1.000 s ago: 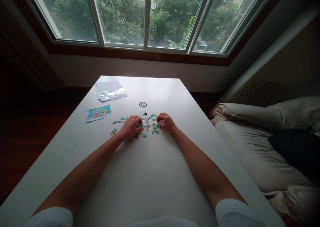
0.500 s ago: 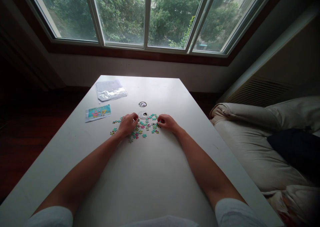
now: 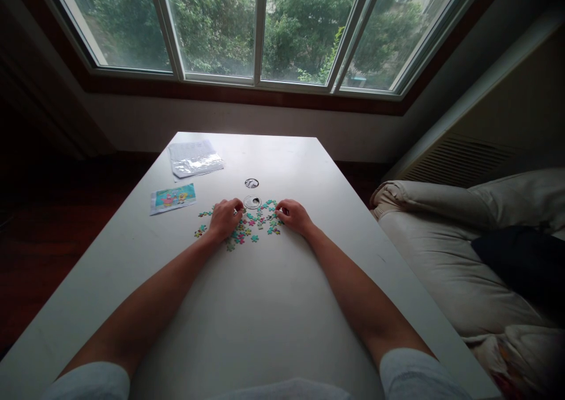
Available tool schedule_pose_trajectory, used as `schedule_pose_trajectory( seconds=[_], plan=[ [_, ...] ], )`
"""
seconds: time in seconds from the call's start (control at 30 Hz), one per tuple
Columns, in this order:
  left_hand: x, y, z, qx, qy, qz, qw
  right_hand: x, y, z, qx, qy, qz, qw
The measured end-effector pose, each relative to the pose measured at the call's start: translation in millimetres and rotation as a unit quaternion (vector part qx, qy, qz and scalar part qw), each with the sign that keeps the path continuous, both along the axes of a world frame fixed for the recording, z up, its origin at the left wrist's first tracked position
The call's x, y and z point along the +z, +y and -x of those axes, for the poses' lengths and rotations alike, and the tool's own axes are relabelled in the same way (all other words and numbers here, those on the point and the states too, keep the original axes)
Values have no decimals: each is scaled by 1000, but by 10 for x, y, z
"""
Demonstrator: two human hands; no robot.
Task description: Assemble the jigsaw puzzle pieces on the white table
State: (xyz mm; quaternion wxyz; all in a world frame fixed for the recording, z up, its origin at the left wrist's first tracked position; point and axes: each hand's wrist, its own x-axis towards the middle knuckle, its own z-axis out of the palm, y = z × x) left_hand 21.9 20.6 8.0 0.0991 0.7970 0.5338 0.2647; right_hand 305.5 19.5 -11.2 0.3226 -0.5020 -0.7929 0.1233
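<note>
Multicoloured puzzle pieces (image 3: pixel 242 233) | hands (image 3: pixel 226 219) (image 3: pixel 294 216) apart, curled inward | arms (image 3: pixel 165 291) outstretched

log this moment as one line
left hand: at puzzle pieces, grip unclear | right hand: at pieces' right edge, grip unclear | picture card: left of pieces | plastic bag: beyond card

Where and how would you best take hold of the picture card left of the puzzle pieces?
The picture card is probably best pinched at its right edge, coming from the right: it lies flat, looks thin, and that edge faces the left hand.
</note>
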Motion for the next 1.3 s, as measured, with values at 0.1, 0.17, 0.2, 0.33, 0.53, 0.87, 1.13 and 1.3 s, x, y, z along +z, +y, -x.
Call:
schedule_pose_trajectory(
  seconds=[0.1,0.17,0.2,0.33,0.53,0.87,1.13,1.3],
  plan=[
    [-10,0,-6,-5,-7,3,1000,9,-14,17,5,1,-3,1000],
    [-13,-2,-7,-4,-7,2,1000,11,-17,24,5,-1,-4,1000],
    [-13,-4,-6,-3,-5,0,1000,11,-16,26,5,-2,-4,1000],
    [-8,-6,5,-2,11,-2,1000,5,-11,27,3,-3,0,1000],
    [-23,17,21,-34,42,-3,999,-20,-3,24,2,-4,-3,1000],
    [-55,28,29,-31,57,-26,998,5,-14,34,6,-6,-3,1000],
    [-30,24,19,-98,66,-23,993,2,-12,38,7,-9,-6,1000],
    [-12,14,2,-145,50,-23,988,-13,-9,30,6,-7,-11,1000]
  ],
)
